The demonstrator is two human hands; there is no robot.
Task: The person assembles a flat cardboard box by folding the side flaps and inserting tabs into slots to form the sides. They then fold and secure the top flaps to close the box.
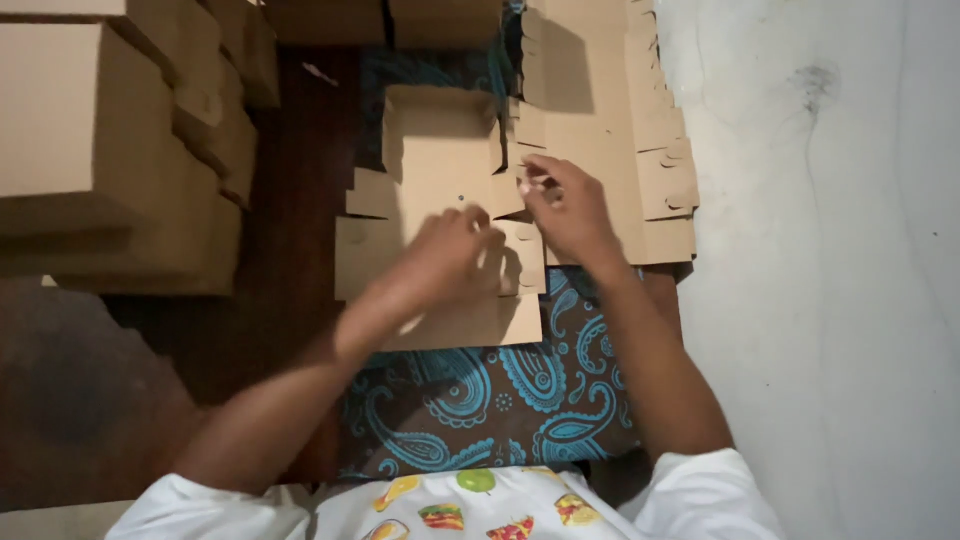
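Brown card stacks: folded cardboard boxes [110,150] piled at upper left of the frame, more along the top edge; set aside, well apart from the hands, likely kept out of the working space.
Grey wall: pale, stained surface [830,270] filling the right side of the frame, just beside the flat card pile.
Dark floor: reddish-brown strip [290,260] between the box stacks and the lap, bare where visible.
Patterned cloth: dark fabric with blue paisley [520,400] at lower centre, draped over the lap; serving as the support under the card being folded.
Flat die-cut sheets: stack of unfolded card blanks [620,130] at upper right of centre, tabs showing along the right edge; lying just beside the piece in hand, within easy reach.
Half-formed box: cardboard blank [440,170] at centre of the frame, back wall raised, side flaps spread flat on the cloth; resting on the lap so both hands can press on it.
Left hand: left hand [445,255] at centre, palm down on the blank, fingers curled and pressing a front flap; looks like a hold-down, not a lift.
Right hand: right hand [565,205] just right of centre, fingers pinched shut on a small side tab at the blank's right edge, touching the flat stack's border.
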